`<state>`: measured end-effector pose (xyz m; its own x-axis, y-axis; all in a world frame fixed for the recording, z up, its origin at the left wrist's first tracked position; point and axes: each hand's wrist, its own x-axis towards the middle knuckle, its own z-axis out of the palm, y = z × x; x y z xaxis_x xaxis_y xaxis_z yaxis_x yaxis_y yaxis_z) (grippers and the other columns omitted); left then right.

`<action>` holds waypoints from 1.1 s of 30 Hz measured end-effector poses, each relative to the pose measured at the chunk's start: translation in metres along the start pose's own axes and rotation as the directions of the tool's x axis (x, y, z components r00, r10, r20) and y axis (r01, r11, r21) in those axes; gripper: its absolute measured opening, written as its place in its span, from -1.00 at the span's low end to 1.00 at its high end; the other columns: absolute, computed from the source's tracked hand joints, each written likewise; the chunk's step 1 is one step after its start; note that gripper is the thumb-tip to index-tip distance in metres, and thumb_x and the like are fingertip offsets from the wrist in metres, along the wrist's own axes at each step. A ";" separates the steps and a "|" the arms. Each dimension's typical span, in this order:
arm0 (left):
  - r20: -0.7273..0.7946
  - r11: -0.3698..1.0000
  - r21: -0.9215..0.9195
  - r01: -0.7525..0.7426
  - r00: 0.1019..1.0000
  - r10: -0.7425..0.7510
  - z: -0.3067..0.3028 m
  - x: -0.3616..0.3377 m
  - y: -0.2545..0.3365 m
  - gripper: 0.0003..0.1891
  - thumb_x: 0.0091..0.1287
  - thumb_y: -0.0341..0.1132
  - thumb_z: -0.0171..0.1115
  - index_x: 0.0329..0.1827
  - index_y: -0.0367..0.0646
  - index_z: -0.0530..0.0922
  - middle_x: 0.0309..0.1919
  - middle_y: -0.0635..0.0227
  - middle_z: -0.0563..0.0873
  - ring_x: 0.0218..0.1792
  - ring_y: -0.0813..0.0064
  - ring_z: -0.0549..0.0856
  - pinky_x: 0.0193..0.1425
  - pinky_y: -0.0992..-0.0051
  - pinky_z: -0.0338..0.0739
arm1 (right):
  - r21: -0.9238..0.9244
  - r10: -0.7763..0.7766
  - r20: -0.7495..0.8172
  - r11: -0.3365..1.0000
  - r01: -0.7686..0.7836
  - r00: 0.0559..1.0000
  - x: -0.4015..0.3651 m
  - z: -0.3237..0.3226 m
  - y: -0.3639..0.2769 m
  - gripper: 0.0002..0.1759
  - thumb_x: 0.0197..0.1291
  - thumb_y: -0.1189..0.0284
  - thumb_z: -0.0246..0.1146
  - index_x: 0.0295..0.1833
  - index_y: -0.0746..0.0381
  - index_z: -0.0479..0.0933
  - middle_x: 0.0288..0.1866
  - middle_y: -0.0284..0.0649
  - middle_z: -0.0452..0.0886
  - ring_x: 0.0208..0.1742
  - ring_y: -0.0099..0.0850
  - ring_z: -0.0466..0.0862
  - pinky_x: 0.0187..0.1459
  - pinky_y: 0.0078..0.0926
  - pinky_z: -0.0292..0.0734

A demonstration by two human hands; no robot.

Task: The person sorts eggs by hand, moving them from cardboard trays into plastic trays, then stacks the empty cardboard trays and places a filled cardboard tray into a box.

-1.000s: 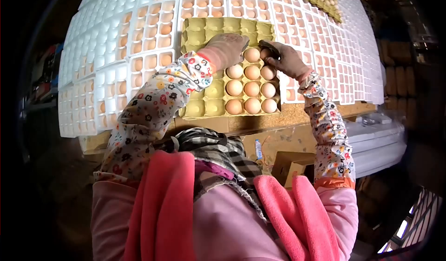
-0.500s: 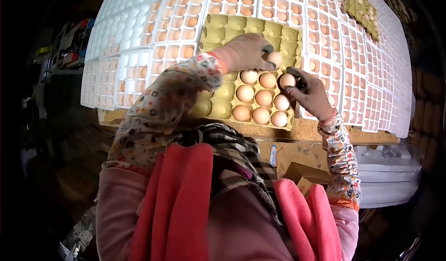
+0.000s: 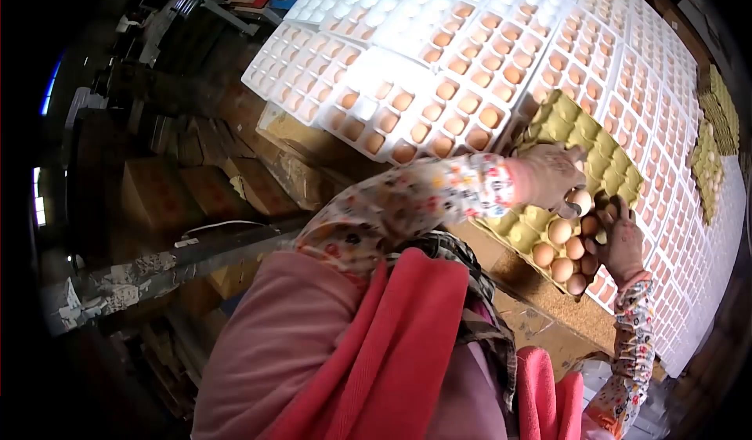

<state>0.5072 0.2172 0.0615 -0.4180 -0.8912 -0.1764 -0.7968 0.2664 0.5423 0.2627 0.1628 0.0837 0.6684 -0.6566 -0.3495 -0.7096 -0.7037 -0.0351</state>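
Note:
A yellow-green pulp egg tray (image 3: 599, 146) lies on the table among white trays. Several brown eggs (image 3: 561, 268) fill its near rows; the far cells are bare. My left hand (image 3: 551, 173), gloved and in a floral sleeve, reaches over the tray and pinches one egg (image 3: 580, 200) just above a cell. My right hand (image 3: 624, 242), also gloved, rests at the tray's right edge with its fingers curled round another egg (image 3: 590, 224). My pink jacket and red scarf hide the table's near edge.
White foam trays (image 3: 439, 99) holding several eggs cover the table behind and to the right. More pulp trays (image 3: 709, 158) lie at the far right. Cardboard boxes (image 3: 157, 193) and a metal rail (image 3: 180, 260) sit below on the left.
The view has swung to the left and tilted, so the tray now sits at the right. Both hands stay over the tray, each still with an egg.

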 end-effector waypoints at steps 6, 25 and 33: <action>-0.203 0.729 -0.262 0.632 0.702 -0.682 -0.035 -0.198 -0.167 -0.47 0.14 0.16 0.34 0.00 -0.04 0.63 0.23 0.07 0.45 0.28 0.13 0.42 0.30 0.29 0.37 | 0.965 0.260 0.058 0.232 -0.121 0.964 0.005 -0.025 -0.063 -0.54 0.31 0.30 0.17 0.21 0.38 0.46 0.02 -0.20 0.59 0.00 -0.45 0.56 0.03 -0.48 0.48; -0.672 0.894 -0.271 0.356 0.595 -0.441 -0.015 -0.174 -0.375 -0.41 0.27 -0.12 0.19 0.30 -0.26 0.33 0.11 -0.04 0.41 0.15 -0.03 0.45 0.20 0.14 0.41 | 0.893 0.165 0.248 -0.422 -0.159 0.955 0.360 0.017 -0.313 -0.64 0.16 0.37 0.29 0.00 0.36 0.54 -0.23 -0.30 0.62 -0.22 -0.42 0.63 -0.09 -0.53 0.56; -0.709 0.834 0.117 0.538 0.634 -0.309 0.008 -0.163 -0.382 -0.46 0.24 -0.19 0.17 0.27 -0.21 0.36 0.11 0.07 0.46 0.17 0.00 0.42 0.23 0.00 0.31 | 0.992 0.280 -0.066 0.122 0.032 0.958 0.333 0.005 -0.328 -0.53 0.18 0.37 0.27 0.17 0.37 0.50 -0.06 -0.08 0.67 -0.09 -0.35 0.65 0.00 -0.43 0.53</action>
<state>0.8756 0.2639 -0.1236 0.2909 -0.9075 0.3029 -0.9412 -0.2145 0.2612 0.7167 0.1766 -0.0255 0.4560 -0.8438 -0.2830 -0.2860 0.1622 -0.9444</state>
